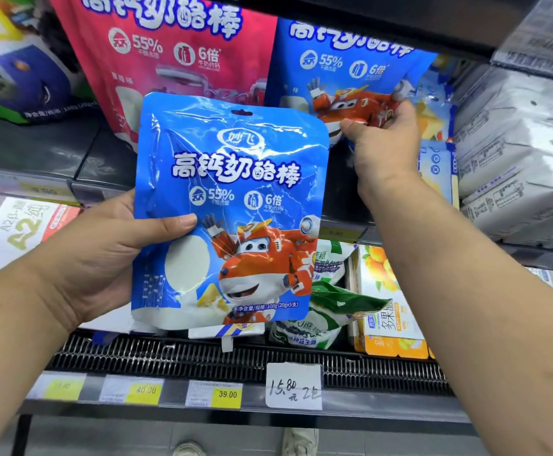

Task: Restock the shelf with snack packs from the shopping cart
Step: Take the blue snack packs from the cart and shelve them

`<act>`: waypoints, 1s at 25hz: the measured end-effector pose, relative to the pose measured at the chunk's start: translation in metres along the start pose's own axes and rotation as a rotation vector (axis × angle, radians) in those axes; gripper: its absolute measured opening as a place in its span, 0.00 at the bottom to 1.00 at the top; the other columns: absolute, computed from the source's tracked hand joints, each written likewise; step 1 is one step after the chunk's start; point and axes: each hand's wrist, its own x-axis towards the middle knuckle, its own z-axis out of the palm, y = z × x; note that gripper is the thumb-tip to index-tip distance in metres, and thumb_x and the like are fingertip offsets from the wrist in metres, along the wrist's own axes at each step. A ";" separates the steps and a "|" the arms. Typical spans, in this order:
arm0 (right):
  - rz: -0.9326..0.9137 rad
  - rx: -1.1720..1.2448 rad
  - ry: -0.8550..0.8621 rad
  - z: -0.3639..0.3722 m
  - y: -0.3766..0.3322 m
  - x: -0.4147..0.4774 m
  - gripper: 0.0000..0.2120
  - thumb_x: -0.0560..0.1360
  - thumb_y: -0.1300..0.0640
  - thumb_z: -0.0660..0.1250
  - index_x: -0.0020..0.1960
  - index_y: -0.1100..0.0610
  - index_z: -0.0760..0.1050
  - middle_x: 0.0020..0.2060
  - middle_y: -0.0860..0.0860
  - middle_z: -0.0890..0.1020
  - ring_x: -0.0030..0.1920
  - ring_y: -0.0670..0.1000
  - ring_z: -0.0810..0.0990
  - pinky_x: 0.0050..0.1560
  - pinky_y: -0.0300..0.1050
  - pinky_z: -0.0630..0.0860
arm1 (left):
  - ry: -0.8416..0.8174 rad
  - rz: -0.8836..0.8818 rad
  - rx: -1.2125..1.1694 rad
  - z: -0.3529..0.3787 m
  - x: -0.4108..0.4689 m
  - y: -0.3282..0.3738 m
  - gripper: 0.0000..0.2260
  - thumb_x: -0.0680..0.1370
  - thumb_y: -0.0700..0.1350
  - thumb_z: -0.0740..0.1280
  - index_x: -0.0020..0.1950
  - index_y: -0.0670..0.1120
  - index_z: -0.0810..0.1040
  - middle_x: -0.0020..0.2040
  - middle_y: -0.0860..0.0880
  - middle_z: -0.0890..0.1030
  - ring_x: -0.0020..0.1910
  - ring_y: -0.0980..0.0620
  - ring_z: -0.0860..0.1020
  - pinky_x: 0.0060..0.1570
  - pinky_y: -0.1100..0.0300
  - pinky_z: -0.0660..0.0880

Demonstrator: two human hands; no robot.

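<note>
The left hand [104,255] grips a glossy, crinkled blue plastic pouch [235,179] by its left edge, held before the dark shelf [38,179]. It reads "55%", "6倍", "100g". The right hand [383,143] closes its fingers on a matching pouch [344,67] standing there beside a pink pouch [176,60]. A yellow tag [227,394] reads "39.00".
</note>
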 end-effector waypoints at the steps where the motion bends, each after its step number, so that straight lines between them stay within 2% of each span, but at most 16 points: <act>1: -0.012 0.004 0.010 0.002 0.000 0.002 0.19 0.66 0.69 0.73 0.47 0.49 0.72 0.47 0.45 0.83 0.50 0.48 0.83 0.60 0.54 0.79 | 0.002 -0.002 0.003 -0.002 0.001 0.000 0.14 0.64 0.39 0.70 0.47 0.48 0.87 0.50 0.44 0.86 0.43 0.47 0.86 0.38 0.54 0.82; 5: -0.046 -0.004 0.027 0.009 0.002 0.011 0.21 0.64 0.66 0.71 0.52 0.50 0.72 0.47 0.44 0.82 0.51 0.47 0.83 0.61 0.53 0.78 | 0.006 -0.006 0.029 -0.007 0.003 0.003 0.16 0.60 0.40 0.72 0.47 0.48 0.87 0.50 0.44 0.86 0.44 0.46 0.86 0.38 0.54 0.82; 8: -0.057 -0.024 0.030 0.013 0.003 0.017 0.24 0.64 0.64 0.71 0.57 0.50 0.71 0.52 0.48 0.82 0.54 0.48 0.82 0.62 0.52 0.78 | 0.020 -0.006 0.026 -0.009 0.006 0.002 0.14 0.63 0.39 0.71 0.47 0.47 0.86 0.50 0.44 0.86 0.44 0.46 0.86 0.37 0.54 0.82; 11: -0.052 -0.049 0.030 0.012 0.004 0.017 0.24 0.63 0.63 0.72 0.57 0.51 0.71 0.53 0.49 0.83 0.54 0.48 0.82 0.62 0.52 0.78 | -0.009 0.006 0.022 -0.012 0.007 0.001 0.23 0.56 0.42 0.78 0.51 0.48 0.86 0.53 0.43 0.86 0.47 0.45 0.86 0.40 0.53 0.82; 13: -0.028 -0.067 0.026 0.009 0.000 0.010 0.25 0.63 0.62 0.73 0.57 0.51 0.71 0.51 0.47 0.83 0.53 0.47 0.83 0.61 0.52 0.78 | -0.006 -0.011 0.020 -0.012 0.008 0.001 0.23 0.57 0.43 0.78 0.52 0.47 0.85 0.53 0.43 0.86 0.47 0.45 0.86 0.40 0.53 0.82; 15: 0.001 -0.037 0.012 0.003 -0.003 0.001 0.25 0.64 0.64 0.73 0.59 0.52 0.72 0.50 0.47 0.84 0.51 0.47 0.84 0.60 0.52 0.79 | 0.010 -0.026 0.007 -0.010 0.009 0.000 0.20 0.60 0.42 0.75 0.52 0.46 0.85 0.52 0.43 0.86 0.46 0.46 0.86 0.38 0.54 0.82; 18: 0.049 0.097 -0.071 -0.008 -0.006 -0.026 0.23 0.69 0.68 0.71 0.62 0.57 0.73 0.52 0.52 0.85 0.53 0.52 0.85 0.59 0.55 0.80 | -0.021 -0.023 -0.001 0.001 0.009 -0.002 0.24 0.56 0.42 0.78 0.52 0.47 0.86 0.52 0.43 0.86 0.45 0.47 0.86 0.39 0.55 0.82; 20: 0.096 0.166 -0.098 -0.014 -0.007 -0.045 0.24 0.72 0.69 0.69 0.67 0.60 0.70 0.56 0.55 0.83 0.56 0.55 0.83 0.61 0.57 0.79 | -0.013 -0.035 -0.028 0.009 0.009 -0.004 0.20 0.57 0.40 0.74 0.48 0.48 0.86 0.51 0.44 0.86 0.43 0.48 0.86 0.37 0.56 0.82; 22: 0.148 0.195 -0.064 -0.021 -0.008 -0.058 0.34 0.74 0.67 0.68 0.76 0.60 0.60 0.68 0.57 0.74 0.65 0.55 0.77 0.66 0.58 0.74 | -0.014 -0.047 -0.024 0.019 0.011 -0.005 0.19 0.58 0.40 0.73 0.48 0.48 0.86 0.51 0.44 0.86 0.43 0.48 0.86 0.38 0.56 0.82; 23: 0.179 0.192 -0.034 -0.025 -0.009 -0.061 0.37 0.75 0.67 0.68 0.79 0.59 0.54 0.72 0.57 0.70 0.69 0.53 0.74 0.68 0.56 0.73 | -0.017 -0.043 -0.021 0.024 0.012 -0.005 0.18 0.59 0.40 0.73 0.49 0.47 0.86 0.51 0.44 0.86 0.44 0.48 0.86 0.38 0.55 0.82; 25: 0.230 0.200 -0.012 -0.031 -0.013 -0.069 0.34 0.78 0.66 0.65 0.79 0.58 0.54 0.72 0.55 0.70 0.68 0.50 0.73 0.61 0.46 0.78 | -0.023 -0.028 -0.016 0.031 0.014 -0.004 0.17 0.65 0.38 0.70 0.52 0.46 0.83 0.51 0.45 0.86 0.44 0.48 0.86 0.40 0.54 0.83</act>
